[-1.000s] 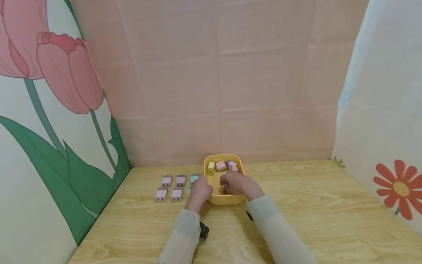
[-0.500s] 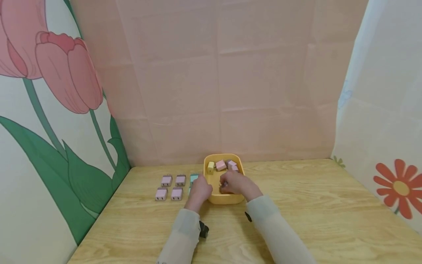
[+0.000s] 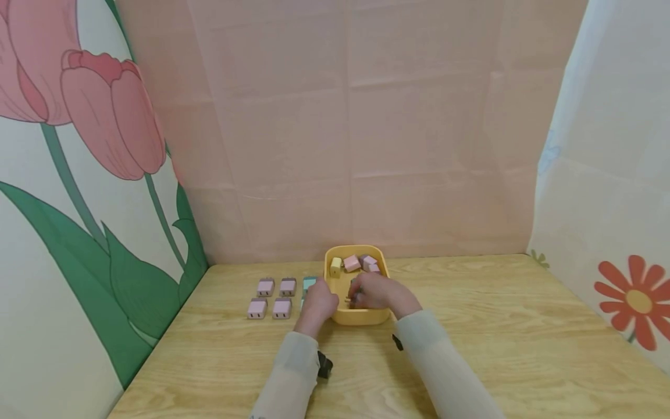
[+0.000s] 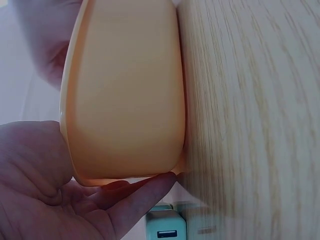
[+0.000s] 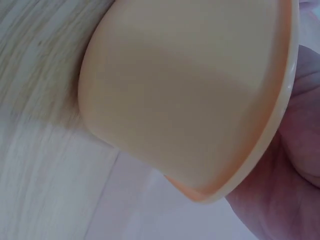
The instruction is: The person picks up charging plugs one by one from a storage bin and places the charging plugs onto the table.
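On the table (image 3: 523,326), the left hand (image 3: 318,299) grips a smooth, round-cornered yellow tub (image 3: 361,317); unclear whether the right hand (image 3: 376,291) holds anything.

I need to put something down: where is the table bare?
The table is bare between the right sleeve and flowered wall, and, this side of the lilac plugs, between left sleeve and tulip wall. Crowded: left of the yellow bin, with those, teal plugs and the left hand.

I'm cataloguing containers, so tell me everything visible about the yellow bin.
The yellow bin is open-topped, with rounded corners and a slim rim, and looks like plastic. It stands upright on the wooden table. Yellow, pink and lilac chargers lie inside, toward its far end. The left hand holds its left side; the right hand is inside, contact unclear.
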Demonstrator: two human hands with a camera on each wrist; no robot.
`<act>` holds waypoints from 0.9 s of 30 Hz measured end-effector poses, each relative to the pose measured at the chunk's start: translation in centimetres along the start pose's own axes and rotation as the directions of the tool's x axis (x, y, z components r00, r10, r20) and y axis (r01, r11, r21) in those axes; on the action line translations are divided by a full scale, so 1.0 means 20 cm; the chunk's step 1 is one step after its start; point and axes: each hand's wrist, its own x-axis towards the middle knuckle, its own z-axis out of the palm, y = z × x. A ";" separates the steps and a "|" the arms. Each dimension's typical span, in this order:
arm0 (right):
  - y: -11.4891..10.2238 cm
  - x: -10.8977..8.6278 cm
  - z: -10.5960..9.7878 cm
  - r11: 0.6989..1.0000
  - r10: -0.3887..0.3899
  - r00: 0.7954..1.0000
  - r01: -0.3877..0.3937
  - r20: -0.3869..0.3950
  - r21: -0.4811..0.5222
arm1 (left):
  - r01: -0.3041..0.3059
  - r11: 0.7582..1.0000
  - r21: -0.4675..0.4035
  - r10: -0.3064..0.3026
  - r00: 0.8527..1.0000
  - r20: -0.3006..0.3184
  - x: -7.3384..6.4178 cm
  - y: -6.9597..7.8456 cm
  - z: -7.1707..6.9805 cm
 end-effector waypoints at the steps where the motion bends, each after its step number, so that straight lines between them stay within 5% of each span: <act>1: 0.00 0.00 0.00 1.000 -0.002 1.000 0.002 0.002 -0.005 | -0.002 1.000 0.003 0.002 1.000 0.000 0.00 0.00 0.00; 7: 0.02 0.01 0.00 0.999 -0.035 0.999 0.035 -0.008 0.003 | -0.002 1.000 0.004 0.002 1.000 0.007 0.04 -0.01 0.01; 9: 0.02 0.01 0.00 0.999 -0.043 0.999 0.043 -0.016 0.009 | -0.001 1.000 0.021 0.001 1.000 0.006 0.10 -0.05 0.04; 17: 0.05 0.02 0.01 0.992 -0.128 0.992 0.128 -0.020 0.011 | -0.025 1.000 0.008 0.025 1.000 0.000 0.02 -0.02 0.01; 23: 0.04 0.03 0.03 0.997 -0.075 0.997 0.076 -0.025 0.028 | -0.038 0.998 0.045 0.038 0.999 -0.005 0.27 -0.17 0.13; 27: 0.04 0.03 0.04 0.999 -0.017 1.000 0.018 -0.013 0.046 | -0.033 0.999 0.044 0.033 0.999 0.002 0.29 -0.19 0.15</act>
